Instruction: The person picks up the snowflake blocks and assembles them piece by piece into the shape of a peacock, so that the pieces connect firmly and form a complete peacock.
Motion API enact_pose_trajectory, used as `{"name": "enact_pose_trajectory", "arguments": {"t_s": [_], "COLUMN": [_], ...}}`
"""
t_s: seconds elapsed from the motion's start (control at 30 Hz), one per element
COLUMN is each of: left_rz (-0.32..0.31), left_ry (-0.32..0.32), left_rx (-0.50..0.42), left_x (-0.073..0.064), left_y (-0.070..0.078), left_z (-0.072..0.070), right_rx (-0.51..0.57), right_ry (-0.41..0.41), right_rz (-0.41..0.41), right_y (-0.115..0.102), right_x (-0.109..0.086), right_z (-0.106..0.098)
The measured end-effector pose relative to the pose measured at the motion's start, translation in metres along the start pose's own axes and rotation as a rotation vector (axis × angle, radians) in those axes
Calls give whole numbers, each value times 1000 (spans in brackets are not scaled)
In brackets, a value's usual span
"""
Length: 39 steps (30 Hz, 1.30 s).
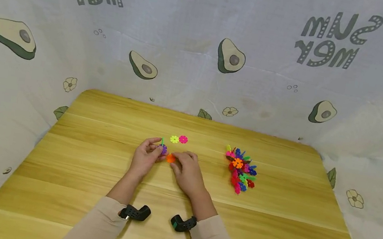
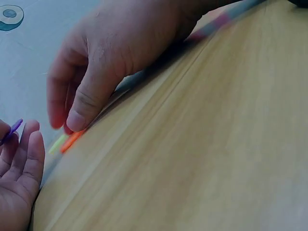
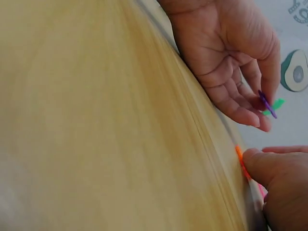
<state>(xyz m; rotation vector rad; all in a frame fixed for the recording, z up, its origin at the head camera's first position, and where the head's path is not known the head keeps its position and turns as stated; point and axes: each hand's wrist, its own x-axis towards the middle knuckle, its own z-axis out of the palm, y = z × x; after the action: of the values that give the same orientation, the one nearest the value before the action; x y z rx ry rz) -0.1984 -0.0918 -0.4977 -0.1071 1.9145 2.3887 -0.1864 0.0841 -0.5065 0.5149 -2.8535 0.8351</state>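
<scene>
My left hand (image 1: 145, 158) pinches a purple notched plastic disc (image 1: 163, 149) between thumb and fingers. A green disc (image 3: 275, 107), seen nearly edge-on, is joined to the purple one. Just to the right, my right hand (image 1: 189, 173) pinches an orange notched disc (image 1: 171, 158) between thumb and fingertips. The orange disc shows edge-on in both wrist views, low over the tabletop. A small gap separates the two held pieces.
Behind the hands, a yellow disc (image 1: 174, 139) and a pink disc (image 1: 183, 139) lie side by side on the wooden table (image 1: 278, 231). At right stands a heap of many-coloured notched discs (image 1: 239, 172). A patterned white cloth (image 1: 191, 20) hangs around the table.
</scene>
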Motion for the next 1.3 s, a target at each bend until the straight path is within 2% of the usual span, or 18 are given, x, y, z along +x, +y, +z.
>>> {"name": "enact_pose_trajectory", "arguments": {"t_s": [0.13, 0.3, 0.47, 0.57, 0.67, 1.1, 1.3], "left_rz": [-10, -2, 1, -13, -24, 8, -1], "left_ry": [14, 46, 69, 53, 30, -18, -31], "left_rx": [-8, -23, 41, 56, 45, 99, 107], "left_x": [0, 0, 1, 1, 2, 2, 2], "left_y": [0, 0, -2, -3, -4, -5, -4], "left_z": [1, 3, 4, 3, 3, 4, 3], "right_rx": [25, 40, 268, 388, 429, 418, 464], "right_ry": [56, 62, 175, 237, 260, 325, 359], "right_rz": [66, 150, 192, 171, 142, 51, 54], "right_y": [-3, -6, -3, -3, -4, -2, -1], "right_x": [-2, -2, 0, -1, -1, -2, -2], "right_z": [0, 0, 2, 2, 2, 1, 1]}}
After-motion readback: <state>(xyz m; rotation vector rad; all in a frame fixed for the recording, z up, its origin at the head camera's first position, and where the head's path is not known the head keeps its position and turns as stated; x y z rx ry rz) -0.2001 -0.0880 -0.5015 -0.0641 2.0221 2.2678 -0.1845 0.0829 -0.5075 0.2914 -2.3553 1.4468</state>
